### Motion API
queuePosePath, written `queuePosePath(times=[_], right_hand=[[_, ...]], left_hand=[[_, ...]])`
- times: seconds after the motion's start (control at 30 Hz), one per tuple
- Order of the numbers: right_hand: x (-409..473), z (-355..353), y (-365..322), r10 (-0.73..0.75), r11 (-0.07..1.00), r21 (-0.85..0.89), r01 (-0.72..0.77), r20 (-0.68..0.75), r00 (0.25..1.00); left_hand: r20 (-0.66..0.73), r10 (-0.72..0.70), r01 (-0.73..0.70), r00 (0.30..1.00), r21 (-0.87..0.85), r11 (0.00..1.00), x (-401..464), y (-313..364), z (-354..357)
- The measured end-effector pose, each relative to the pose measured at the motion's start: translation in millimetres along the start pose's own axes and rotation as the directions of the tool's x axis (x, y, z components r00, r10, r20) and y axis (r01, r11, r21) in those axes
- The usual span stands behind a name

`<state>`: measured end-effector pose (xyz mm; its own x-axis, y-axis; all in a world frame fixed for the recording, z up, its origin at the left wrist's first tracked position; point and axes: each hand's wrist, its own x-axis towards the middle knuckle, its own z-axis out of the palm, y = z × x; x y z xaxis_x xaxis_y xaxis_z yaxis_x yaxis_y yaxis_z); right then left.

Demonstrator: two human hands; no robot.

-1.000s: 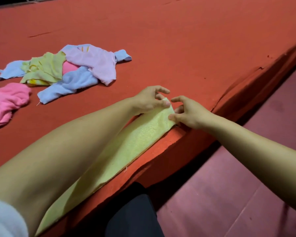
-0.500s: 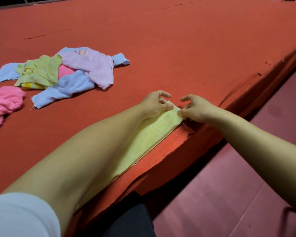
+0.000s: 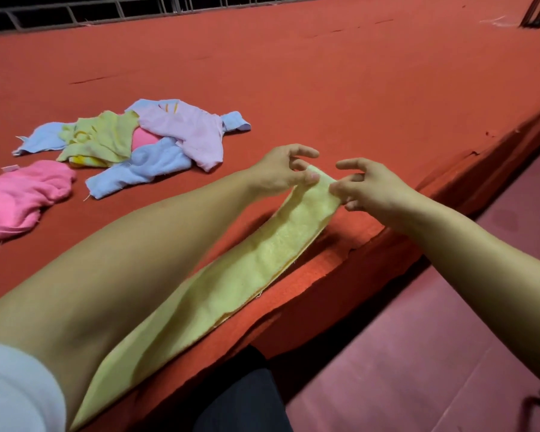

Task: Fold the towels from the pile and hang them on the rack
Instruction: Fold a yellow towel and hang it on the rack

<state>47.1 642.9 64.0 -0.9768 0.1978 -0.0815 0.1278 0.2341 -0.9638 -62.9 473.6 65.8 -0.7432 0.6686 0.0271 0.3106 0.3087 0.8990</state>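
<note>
Both hands are on the far end of the yellow towel [image 3: 231, 285], which is folded into a long strip along the near edge of the red desk [image 3: 356, 88]. The left hand [image 3: 281, 169] pinches one corner and the right hand [image 3: 368, 188] pinches the other, spare fingers loosely curled, that end lifted a bit.

I'd keep both grips level so the layers stay lined up, then bring this end back toward the body to halve it. The pile [image 3: 138, 141] sits well off to the left of the left grip. No rack that I can make out.
</note>
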Motion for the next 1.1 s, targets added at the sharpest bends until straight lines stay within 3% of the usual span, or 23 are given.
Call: queuePosePath(times=[0.1,0.23,0.43,0.53,0.7,0.87,1.0,1.1], right_hand=[[-12.8,15.8,-24.2,-0.008,0.99,0.142,0.001,0.045,0.999],[-35.6,55.4,-54.2,-0.032,0.963,0.27,-0.009,0.146,0.989],[-78.4,137.8,-78.1,-0.227,0.973,0.091,0.212,0.197,0.954],[-102.3,179.2,-79.5,-0.321,0.944,0.002,0.33,0.234,0.918],[-125.6,220.1,-84.6,-0.382,0.924,0.107,0.368,0.333,0.862],[-111.0,220.4,-90.4,-0.519,0.813,-0.144,0.564,0.26,0.814],[-99.5,214.3,-100.7,-0.367,0.877,-0.076,0.475,0.532,0.763],[-94.5,213.9,-105.0,-0.354,0.894,0.001,0.447,0.614,0.706]], left_hand=[[-0.002,0.037,-0.037,0.999,0.009,0.999,-32.1,22.3,-24.0],[-0.13,0.034,-0.038,0.991,-0.027,0.999,-94.1,35.7,-50.6],[-0.371,-0.174,0.001,0.912,-0.423,0.906,-199.4,33.5,-65.1],[-0.438,-0.278,0.006,0.855,-0.528,0.849,-242.0,34.8,-68.1],[-0.556,-0.239,0.033,0.796,-0.356,0.934,-291.5,15.1,-76.0],[-0.565,-0.154,0.003,0.811,-0.259,0.966,-313.2,15.1,-72.4],[-0.559,-0.108,0.014,0.822,-0.171,0.985,-321.0,24.4,-62.8],[-0.567,-0.097,0.011,0.818,-0.152,0.988,-322.6,24.0,-56.9]])
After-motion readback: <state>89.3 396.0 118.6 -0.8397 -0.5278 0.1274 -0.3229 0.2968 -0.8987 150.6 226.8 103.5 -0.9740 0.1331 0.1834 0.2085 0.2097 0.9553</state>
